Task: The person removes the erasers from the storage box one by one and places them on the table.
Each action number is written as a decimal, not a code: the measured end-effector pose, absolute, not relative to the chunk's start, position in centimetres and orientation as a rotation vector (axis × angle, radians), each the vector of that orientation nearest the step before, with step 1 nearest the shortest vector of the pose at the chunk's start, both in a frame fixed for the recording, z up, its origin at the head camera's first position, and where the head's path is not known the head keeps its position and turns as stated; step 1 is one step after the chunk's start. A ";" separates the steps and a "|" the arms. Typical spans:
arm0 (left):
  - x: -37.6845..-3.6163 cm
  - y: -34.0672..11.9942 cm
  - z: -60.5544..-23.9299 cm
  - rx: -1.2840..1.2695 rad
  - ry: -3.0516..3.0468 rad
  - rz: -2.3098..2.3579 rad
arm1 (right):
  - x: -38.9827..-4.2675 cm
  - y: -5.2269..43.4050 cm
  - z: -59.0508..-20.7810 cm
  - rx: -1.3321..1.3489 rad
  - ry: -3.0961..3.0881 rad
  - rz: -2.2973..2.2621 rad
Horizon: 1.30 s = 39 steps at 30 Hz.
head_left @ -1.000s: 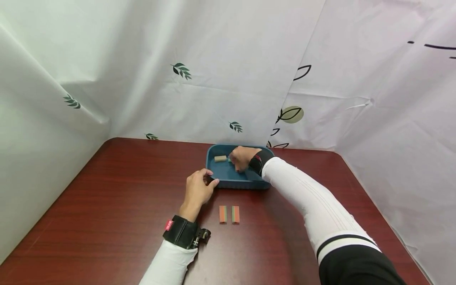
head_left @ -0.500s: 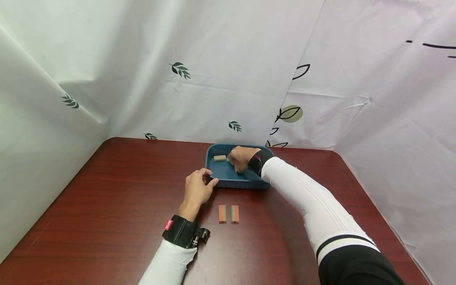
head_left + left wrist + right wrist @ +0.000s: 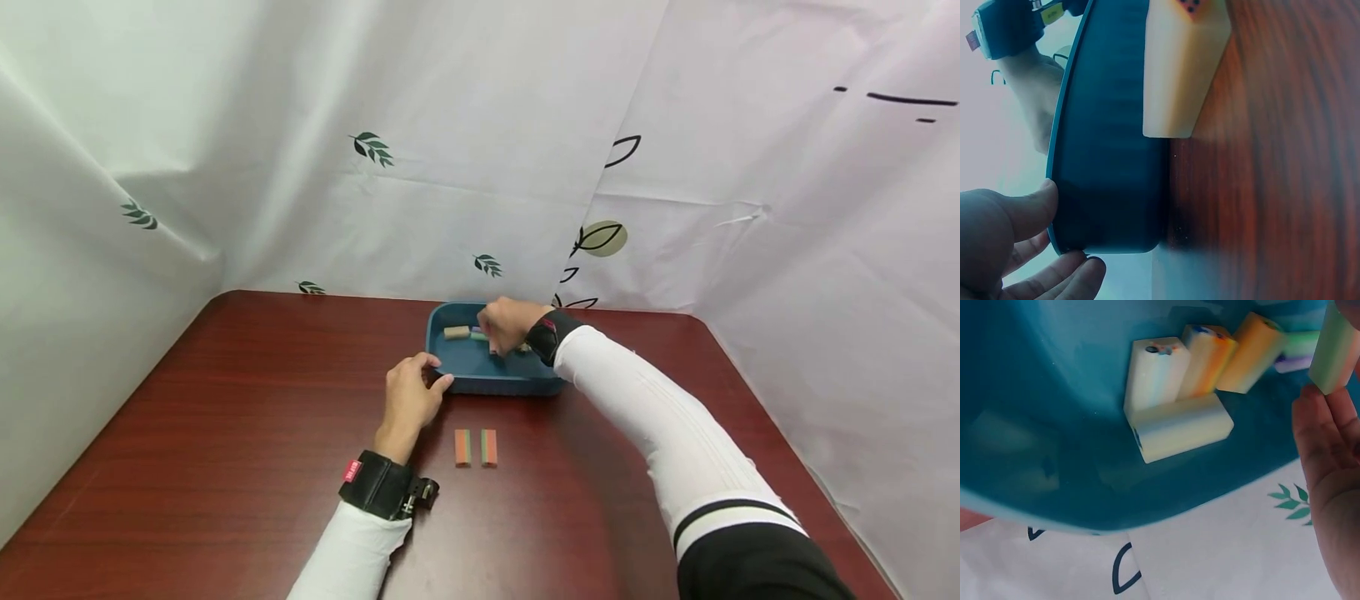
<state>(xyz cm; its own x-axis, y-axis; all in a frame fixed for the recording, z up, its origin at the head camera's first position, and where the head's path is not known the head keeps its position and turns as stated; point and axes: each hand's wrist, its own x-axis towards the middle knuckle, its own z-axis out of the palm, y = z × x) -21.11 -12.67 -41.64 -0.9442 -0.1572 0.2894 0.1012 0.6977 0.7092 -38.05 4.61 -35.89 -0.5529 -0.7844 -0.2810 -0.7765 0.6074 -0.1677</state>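
A: What differs from a moment ago?

B: The right hand (image 3: 504, 325) has lifted a little inside the blue tray (image 3: 457, 379). Earlier it sat low on the tray floor; now a pale green block (image 3: 1335, 349) shows at its fingertips, clear of the other pieces. The left hand (image 3: 408, 402) has stayed at the tray's near left corner.

A: Where does that block sit against the fingers?

B: In the right wrist view it stands right at the tips of the fingers (image 3: 1321, 419), touching them, so it is pinched there. How the thumb lies is out of view.

A: Which way does it point?

B: Its long axis runs roughly along the fingers, one end toward the fingertips and the other away from the palm, slightly tilted.

A: And the left hand?

B: Thumb on the tray's rim, the other fingers curled under the corner: it grips the tray on the counter (image 3: 225, 433).

A: Anything else?

B: Several blocks (image 3: 1179, 406) lie heaped in the tray, and two striped blocks (image 3: 475, 447) lie side by side on the counter, near the tray's front wall.
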 end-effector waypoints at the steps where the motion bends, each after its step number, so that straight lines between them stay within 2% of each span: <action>1: -21.1 -12.6 -41.6 0.044 -2.577 -1.104 | -37.9 4.7 -35.6 -1.265 2.509 -0.057; 11: -21.0 -12.4 -41.5 0.066 -2.572 -1.101 | -36.0 5.2 -33.2 -1.269 2.526 -0.199; 23: -20.9 -12.3 -41.3 0.046 -2.569 -1.100 | -31.9 7.1 -31.2 -1.367 2.640 -0.322; 39: -20.9 -12.4 -41.3 0.080 -2.587 -1.133 | -26.8 10.3 -33.1 -1.264 2.700 -0.608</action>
